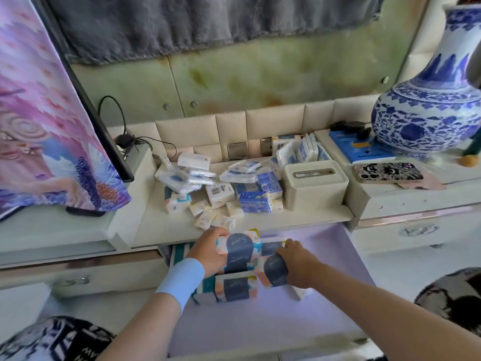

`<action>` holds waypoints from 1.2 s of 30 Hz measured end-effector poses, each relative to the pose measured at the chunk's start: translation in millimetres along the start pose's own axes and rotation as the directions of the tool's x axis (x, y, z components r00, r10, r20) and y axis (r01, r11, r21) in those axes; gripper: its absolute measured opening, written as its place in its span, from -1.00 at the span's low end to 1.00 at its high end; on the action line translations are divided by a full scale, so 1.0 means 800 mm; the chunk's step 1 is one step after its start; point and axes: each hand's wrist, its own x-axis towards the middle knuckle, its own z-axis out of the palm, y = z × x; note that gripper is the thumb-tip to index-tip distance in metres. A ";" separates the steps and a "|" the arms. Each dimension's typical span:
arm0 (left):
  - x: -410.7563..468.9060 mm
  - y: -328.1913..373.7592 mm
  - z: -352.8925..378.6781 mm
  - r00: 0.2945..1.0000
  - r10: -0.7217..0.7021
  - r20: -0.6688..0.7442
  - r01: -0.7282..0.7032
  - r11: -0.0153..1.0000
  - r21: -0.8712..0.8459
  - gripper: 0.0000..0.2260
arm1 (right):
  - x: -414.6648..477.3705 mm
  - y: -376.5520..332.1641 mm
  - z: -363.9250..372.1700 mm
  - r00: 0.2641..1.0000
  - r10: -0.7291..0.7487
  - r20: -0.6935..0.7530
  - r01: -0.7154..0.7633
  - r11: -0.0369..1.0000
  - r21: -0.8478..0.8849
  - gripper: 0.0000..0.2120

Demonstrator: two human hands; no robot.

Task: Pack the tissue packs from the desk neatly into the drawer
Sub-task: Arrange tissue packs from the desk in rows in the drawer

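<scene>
A heap of small tissue packs [221, 188], white, blue and cream, lies on the desk [161, 225]. Below it the drawer [325, 256] stands pulled out, lined in lilac. My left hand [208, 250] grips a patterned tissue pack [240, 246] with a dark arch label over the drawer's back left. My right hand [299, 265] holds a second patterned pack [273, 273] just right of it. Another such pack [235, 286] stands in the drawer in front of them, next to a teal-striped item [205, 282].
A cream tissue box [316, 187] sits right of the heap, with more packs [302, 151] upright behind it. A blue-and-white vase [429, 108], a phone case [387, 173] and a blue book [359, 148] occupy the right shelf. A cloth-draped screen [52, 126] stands left.
</scene>
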 end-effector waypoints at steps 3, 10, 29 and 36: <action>0.001 -0.001 0.003 1.000 0.002 -0.029 -0.001 1.000 0.027 -0.53 | 0.013 0.001 0.017 0.995 0.034 -0.092 -0.026 0.996 0.080 -0.45; 0.007 0.002 0.014 1.000 -0.009 -0.004 0.009 0.998 0.061 -0.53 | 0.020 0.031 0.033 0.973 0.223 -0.067 -0.185 0.917 0.354 -0.41; 0.036 0.049 0.135 0.910 0.230 0.345 -0.383 0.783 0.489 -0.41 | -0.019 0.060 0.027 0.963 0.153 0.223 -0.228 0.904 0.363 -0.55; 0.043 0.026 0.150 0.892 0.239 0.384 -0.435 0.685 0.584 -0.13 | -0.005 0.067 0.065 0.946 0.274 0.176 -0.291 0.953 0.082 -0.42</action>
